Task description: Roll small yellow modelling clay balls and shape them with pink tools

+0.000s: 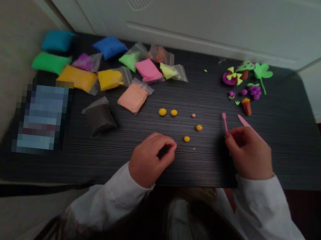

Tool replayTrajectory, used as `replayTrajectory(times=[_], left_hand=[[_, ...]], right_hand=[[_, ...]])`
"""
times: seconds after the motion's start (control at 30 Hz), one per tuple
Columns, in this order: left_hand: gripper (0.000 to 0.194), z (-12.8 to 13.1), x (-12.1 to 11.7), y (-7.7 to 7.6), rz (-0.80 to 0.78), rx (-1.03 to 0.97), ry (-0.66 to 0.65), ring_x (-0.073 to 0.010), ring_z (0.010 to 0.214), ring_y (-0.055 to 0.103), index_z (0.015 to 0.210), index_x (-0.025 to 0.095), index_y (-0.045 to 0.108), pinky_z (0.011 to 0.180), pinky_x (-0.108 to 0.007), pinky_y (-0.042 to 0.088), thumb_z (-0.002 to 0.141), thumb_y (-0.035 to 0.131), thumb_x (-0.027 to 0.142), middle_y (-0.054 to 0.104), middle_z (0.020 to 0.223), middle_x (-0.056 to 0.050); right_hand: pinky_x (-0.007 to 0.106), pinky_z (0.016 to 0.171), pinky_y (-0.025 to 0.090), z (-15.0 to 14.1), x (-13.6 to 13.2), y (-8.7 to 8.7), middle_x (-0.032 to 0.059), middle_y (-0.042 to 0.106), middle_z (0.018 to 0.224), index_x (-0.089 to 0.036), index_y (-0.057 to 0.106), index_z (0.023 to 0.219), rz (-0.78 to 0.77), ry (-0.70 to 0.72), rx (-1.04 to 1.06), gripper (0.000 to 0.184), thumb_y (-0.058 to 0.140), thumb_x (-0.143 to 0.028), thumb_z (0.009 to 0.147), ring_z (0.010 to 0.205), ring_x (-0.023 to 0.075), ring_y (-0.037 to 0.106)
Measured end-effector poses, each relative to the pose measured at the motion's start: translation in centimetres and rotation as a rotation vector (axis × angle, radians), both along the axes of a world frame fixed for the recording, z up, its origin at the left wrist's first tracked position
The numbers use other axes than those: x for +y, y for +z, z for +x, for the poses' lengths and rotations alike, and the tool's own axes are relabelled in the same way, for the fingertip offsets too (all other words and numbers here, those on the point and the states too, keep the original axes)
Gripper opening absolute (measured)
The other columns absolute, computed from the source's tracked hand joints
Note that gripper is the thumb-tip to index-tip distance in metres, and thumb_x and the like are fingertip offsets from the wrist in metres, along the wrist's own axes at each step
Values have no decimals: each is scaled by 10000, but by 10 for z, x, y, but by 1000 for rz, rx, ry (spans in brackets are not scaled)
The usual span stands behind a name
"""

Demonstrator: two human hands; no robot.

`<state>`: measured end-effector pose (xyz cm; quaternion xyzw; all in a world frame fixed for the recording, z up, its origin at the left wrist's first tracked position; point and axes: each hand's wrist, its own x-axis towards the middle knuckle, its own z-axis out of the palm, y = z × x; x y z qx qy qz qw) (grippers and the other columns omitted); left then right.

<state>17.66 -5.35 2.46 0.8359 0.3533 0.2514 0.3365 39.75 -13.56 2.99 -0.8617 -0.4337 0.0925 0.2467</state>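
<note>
My right hand (250, 154) pinches a thin pink clay modelling tool (225, 122), its small rounded end pointing away from me. A pink plastic knife (246, 122) lies on the table just beyond that hand, partly hidden by it. My left hand (149, 157) rests at the near side with thumb and fingertips pressed together; whatever may be between them is hidden. Near it lie small yellow clay balls: one ball (186, 138) close to the fingers, a speckled ball (199, 128) further right, and a pair (163, 112) further back. A tiny peach clay bit (193, 115) sits among them.
Several bags of coloured clay, including a peach bag (134, 97) and a black bag (99, 116), cover the left of the dark table (163, 91). Finished clay pieces, among them purple grapes (255, 92) and a green clover (263, 71), stand back right. A blurred-out rectangular object (43, 117) lies far left.
</note>
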Motion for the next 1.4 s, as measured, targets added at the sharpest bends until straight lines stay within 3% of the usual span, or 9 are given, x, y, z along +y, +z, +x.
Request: replayTrajectory(times=[0.13, 0.4, 0.53, 0.63, 0.73, 0.9, 1.0, 1.17, 1.4], left_hand=[[66, 1, -1, 1, 8, -6, 10, -125, 713, 582, 768, 165, 603, 697, -241, 463, 749, 553, 127, 639, 726, 0], [174, -1, 1, -5, 46, -110, -47, -133, 796, 602, 913, 135, 651, 776, -273, 478, 765, 567, 98, 683, 835, -39], [177, -1, 2, -4, 68, -82, -46, -134, 788, 601, 915, 133, 667, 756, -266, 486, 769, 571, 107, 681, 825, -44], [137, 0, 3, -3, 82, -66, -39, -129, 776, 604, 855, 143, 678, 747, -257, 490, 777, 567, 121, 683, 804, -36], [117, 0, 2, -3, 84, -62, -35, -124, 766, 611, 818, 160, 676, 746, -253, 493, 780, 569, 131, 690, 791, -20], [107, -1, 1, -3, 94, -81, -43, -116, 758, 610, 825, 160, 672, 737, -243, 492, 774, 582, 129, 696, 792, -15], [101, 0, 1, -4, 117, -80, -63, -117, 760, 601, 819, 146, 672, 745, -246, 485, 771, 586, 122, 697, 790, -23], [83, 2, 2, -5, 190, -51, -77, -136, 785, 570, 792, 161, 683, 773, -282, 469, 760, 607, 153, 697, 796, -18], [88, 1, 2, -10, 178, 45, -54, -186, 826, 545, 790, 206, 688, 763, -360, 434, 766, 604, 222, 699, 812, 0]], right_hand=[[279, 566, 436, 5, -17, 1, 1, 613, 734, -210, 594, 846, 176, -34, 325, 151, 622, -271, 711, 624, 133, 563], [267, 569, 449, -6, -34, 5, 3, 601, 702, -228, 651, 875, 530, 124, 997, 147, 616, -232, 733, 644, 122, 553], [278, 570, 445, -14, -31, -2, -5, 605, 718, -245, 657, 863, 706, 101, 825, 175, 663, -180, 700, 634, 121, 547], [298, 562, 431, -21, -26, -3, -5, 598, 678, -237, 664, 834, 781, 47, 492, 96, 612, -227, 754, 602, 130, 540], [291, 596, 432, -24, -23, 1, 3, 631, 731, -221, 648, 795, 569, 70, 187, 80, 569, -231, 789, 645, 132, 567], [254, 611, 448, -22, -22, 2, -2, 652, 751, -215, 604, 803, 225, 229, -26, 95, 518, -251, 823, 660, 121, 597], [237, 573, 448, -24, -22, 0, -10, 639, 685, -208, 590, 832, 151, 229, -11, 104, 501, -261, 833, 607, 113, 593], [221, 555, 451, -41, -20, -2, -29, 605, 653, -204, 571, 810, 319, 106, 173, 104, 486, -255, 844, 572, 89, 577], [219, 579, 458, -57, -18, -2, -29, 604, 698, -203, 541, 822, 249, 204, 231, 60, 485, -209, 841, 615, 83, 587]])
